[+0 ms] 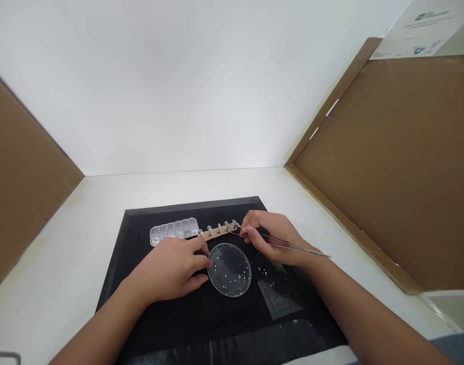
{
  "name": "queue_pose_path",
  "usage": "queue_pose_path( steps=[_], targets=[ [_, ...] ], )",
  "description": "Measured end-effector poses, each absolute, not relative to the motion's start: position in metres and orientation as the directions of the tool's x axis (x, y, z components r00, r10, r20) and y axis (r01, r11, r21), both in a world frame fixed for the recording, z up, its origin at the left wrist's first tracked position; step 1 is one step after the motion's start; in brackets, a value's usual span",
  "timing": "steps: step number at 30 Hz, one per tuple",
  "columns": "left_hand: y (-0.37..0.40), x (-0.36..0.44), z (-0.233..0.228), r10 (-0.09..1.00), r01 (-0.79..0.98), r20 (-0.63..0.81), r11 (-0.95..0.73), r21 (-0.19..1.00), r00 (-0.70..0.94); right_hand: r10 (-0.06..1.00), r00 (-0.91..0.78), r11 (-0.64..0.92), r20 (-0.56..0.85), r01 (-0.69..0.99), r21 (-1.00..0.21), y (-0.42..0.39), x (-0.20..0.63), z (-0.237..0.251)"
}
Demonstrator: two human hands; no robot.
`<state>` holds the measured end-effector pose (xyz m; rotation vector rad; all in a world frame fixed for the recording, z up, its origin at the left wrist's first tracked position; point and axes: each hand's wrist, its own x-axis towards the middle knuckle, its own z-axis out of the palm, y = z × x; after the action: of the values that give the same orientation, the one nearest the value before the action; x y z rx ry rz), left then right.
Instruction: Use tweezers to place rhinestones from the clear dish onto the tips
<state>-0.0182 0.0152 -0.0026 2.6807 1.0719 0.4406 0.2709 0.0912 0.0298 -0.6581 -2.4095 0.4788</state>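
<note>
Right hand pinched shut on thin metal tweezers, tips at the wooden stick carrying small clear nail tips. Left hand curled, fingertips steadying the stick's near end beside the round clear dish of tiny gems. Both sit mid-mat, toward its far edge. Compartment box left of stick. Gems likely light, slippery; tweezers best held mid-shaft.

Tweezers tip hidden behind fingers; beads in dish too small.
</note>
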Motion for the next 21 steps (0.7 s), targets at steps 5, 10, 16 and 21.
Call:
queue_pose_path(
  steps=[5,10,16,21],
  targets=[
    [0.013,-0.018,0.000,0.717,0.616,0.212,-0.686,0.388,0.665,0.499,-0.713,0.843,0.494,0.264,-0.469,0.084,0.271,0.030],
    [0.014,-0.017,-0.001,0.735,0.607,0.218,-0.661,0.442,0.642,0.470,-0.724,0.849,0.505,0.215,-0.483,0.080,0.268,0.031],
    [0.016,-0.014,-0.003,0.782,0.632,0.326,-0.623,0.462,0.532,0.471,-0.728,0.829,0.498,0.173,-0.532,0.073,0.262,0.035],
    [0.014,-0.011,-0.003,0.818,0.545,0.309,-0.560,0.625,0.486,0.474,-0.731,0.797,0.491,0.120,-0.592,0.069,0.260,0.037]
  ],
)
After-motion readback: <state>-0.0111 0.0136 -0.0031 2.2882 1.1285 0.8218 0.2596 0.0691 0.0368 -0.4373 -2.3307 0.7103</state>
